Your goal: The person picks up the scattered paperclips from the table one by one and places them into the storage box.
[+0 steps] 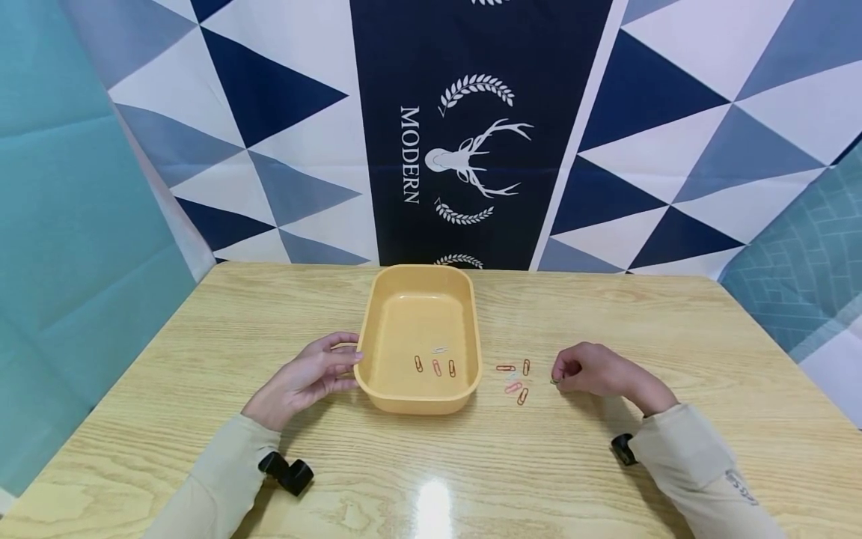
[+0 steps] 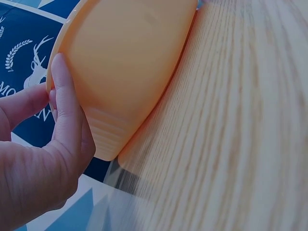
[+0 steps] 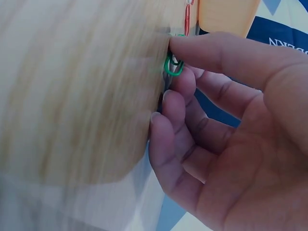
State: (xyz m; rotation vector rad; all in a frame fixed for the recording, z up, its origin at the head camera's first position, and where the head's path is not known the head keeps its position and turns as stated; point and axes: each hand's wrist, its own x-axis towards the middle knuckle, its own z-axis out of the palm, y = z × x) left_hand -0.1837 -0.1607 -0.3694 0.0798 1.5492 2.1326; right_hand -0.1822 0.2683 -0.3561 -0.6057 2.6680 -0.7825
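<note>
A yellow plastic tray [image 1: 417, 397] stands on the wooden table. My left hand [image 1: 313, 374] holds its left side by the rim; in the left wrist view the fingers [image 2: 67, 106] lie against the outer wall. My right hand [image 1: 595, 370] is low over the table, right of the tray. Between its thumb and forefinger it pinches a green paper clip [image 3: 173, 68], which the fingers partly cover. A loose group of paper clips, among them a pink paper clip [image 1: 513, 388] and a red paper clip [image 1: 523, 397], lies between tray and right hand.
Inside the tray are several paper clips, including a white paper clip [image 1: 440, 350] and a red paper clip [image 1: 419, 364]. A patterned cloth [image 1: 296, 150] hangs behind the table's back edge. Black wrist cameras sit at both cuffs.
</note>
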